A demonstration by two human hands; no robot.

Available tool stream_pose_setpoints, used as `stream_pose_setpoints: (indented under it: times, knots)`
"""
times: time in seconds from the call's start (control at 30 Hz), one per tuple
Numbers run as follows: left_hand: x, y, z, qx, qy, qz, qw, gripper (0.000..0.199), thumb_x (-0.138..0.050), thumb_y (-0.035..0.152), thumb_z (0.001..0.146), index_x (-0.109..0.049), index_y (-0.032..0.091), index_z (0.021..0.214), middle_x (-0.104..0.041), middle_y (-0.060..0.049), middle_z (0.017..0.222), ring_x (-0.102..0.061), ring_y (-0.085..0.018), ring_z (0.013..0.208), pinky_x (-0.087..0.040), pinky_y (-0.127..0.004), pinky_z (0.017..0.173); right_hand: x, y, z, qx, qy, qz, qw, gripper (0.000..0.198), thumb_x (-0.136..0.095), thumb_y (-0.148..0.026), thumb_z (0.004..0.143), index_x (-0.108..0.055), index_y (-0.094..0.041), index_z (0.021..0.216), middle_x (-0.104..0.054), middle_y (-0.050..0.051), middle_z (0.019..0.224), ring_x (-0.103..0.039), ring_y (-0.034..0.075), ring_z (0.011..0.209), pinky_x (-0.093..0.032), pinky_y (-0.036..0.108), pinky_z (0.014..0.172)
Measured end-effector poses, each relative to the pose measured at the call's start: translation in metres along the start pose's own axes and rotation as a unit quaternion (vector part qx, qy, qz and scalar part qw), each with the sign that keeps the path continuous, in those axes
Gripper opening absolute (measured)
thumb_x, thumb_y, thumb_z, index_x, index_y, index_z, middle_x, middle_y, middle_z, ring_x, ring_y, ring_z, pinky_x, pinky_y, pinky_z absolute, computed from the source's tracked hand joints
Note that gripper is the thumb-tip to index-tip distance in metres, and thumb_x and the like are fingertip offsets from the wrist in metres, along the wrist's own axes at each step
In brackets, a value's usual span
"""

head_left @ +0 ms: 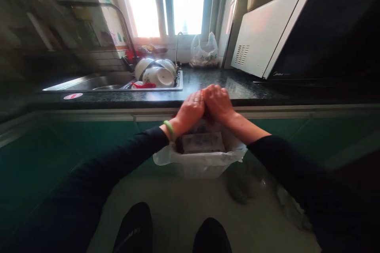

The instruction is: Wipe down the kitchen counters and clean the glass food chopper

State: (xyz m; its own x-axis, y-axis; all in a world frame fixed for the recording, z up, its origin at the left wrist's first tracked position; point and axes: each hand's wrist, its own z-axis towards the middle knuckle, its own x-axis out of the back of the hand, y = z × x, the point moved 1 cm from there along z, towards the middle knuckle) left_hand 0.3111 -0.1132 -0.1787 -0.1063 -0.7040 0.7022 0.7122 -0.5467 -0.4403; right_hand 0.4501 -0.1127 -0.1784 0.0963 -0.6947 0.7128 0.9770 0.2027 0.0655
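Observation:
Side by side and touching, my left hand (192, 107) and my right hand (219, 102) are held just in front of the counter edge. The fingers of both are curled and closed. Something dark reddish shows faintly beneath them, but its kind is hidden. A ring is on a finger of the left hand, and a pale green bangle (169, 129) circles that wrist. Below the hands is a bin lined with a whitish plastic bag (204, 160), its edge folded over the rim. A pale printed packet or box (203, 142) lies inside the bin.
Behind is a dark stone counter (202, 81). White bowls (159, 76) stand at the sink (109, 81) on the left. A tied-handle plastic bag (204, 53) sits by the window, and a microwave (270, 27) stands right. My feet are on the floor below, near blurred items.

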Motion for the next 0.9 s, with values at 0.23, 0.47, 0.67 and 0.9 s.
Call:
stream_pose_setpoints:
  times: [0.23, 0.47, 0.67, 0.9]
  knots:
    - [-0.004, 0.084, 0.063, -0.050, 0.004, 0.004, 0.999, 0.049, -0.037, 0.005, 0.100, -0.050, -0.010, 0.145, -0.060, -0.035, 0.141, -0.063, -0.035, 0.131, -0.051, -0.049, 0.111, 0.017, 0.092, -0.044, -0.052, -0.026, -0.117, 0.991, 0.029, -0.035, -0.017, 0.105, -0.061, -0.009, 0.114, -0.064, 0.023, 0.113, -0.057, 0.029, 0.101, -0.038, 0.041, 0.082]
    - [-0.007, 0.124, 0.083, -0.032, 0.003, 0.072, 0.997, 0.060, -0.011, 0.002, 0.102, -0.051, -0.006, 0.146, -0.063, -0.032, 0.139, -0.066, -0.029, 0.129, -0.052, -0.038, 0.107, -0.002, 0.150, -0.066, -0.071, 0.033, -0.139, 0.987, 0.039, -0.032, -0.039, 0.108, -0.066, -0.020, 0.105, -0.066, 0.022, 0.108, -0.060, 0.032, 0.095, -0.039, 0.042, 0.069]
    - [0.025, 0.102, 0.063, -0.121, -0.099, 0.158, 0.975, 0.065, -0.011, -0.001, 0.097, -0.049, 0.001, 0.149, -0.049, -0.032, 0.153, -0.056, -0.029, 0.140, -0.045, -0.040, 0.113, -0.005, 0.147, -0.065, -0.026, 0.056, -0.131, 0.989, 0.056, -0.015, -0.045, 0.107, -0.066, -0.026, 0.092, -0.063, 0.021, 0.097, -0.058, 0.034, 0.083, -0.037, 0.046, 0.063]
    - [0.031, 0.059, 0.032, -0.155, -0.075, 0.104, 0.980, 0.061, -0.019, -0.001, 0.098, -0.048, 0.002, 0.152, -0.051, -0.031, 0.153, -0.058, -0.026, 0.139, -0.043, -0.038, 0.118, 0.000, 0.096, -0.051, -0.034, 0.042, -0.099, 0.994, 0.032, -0.035, -0.038, 0.101, -0.064, -0.027, 0.097, -0.063, 0.021, 0.100, -0.060, 0.036, 0.089, -0.046, 0.049, 0.069]
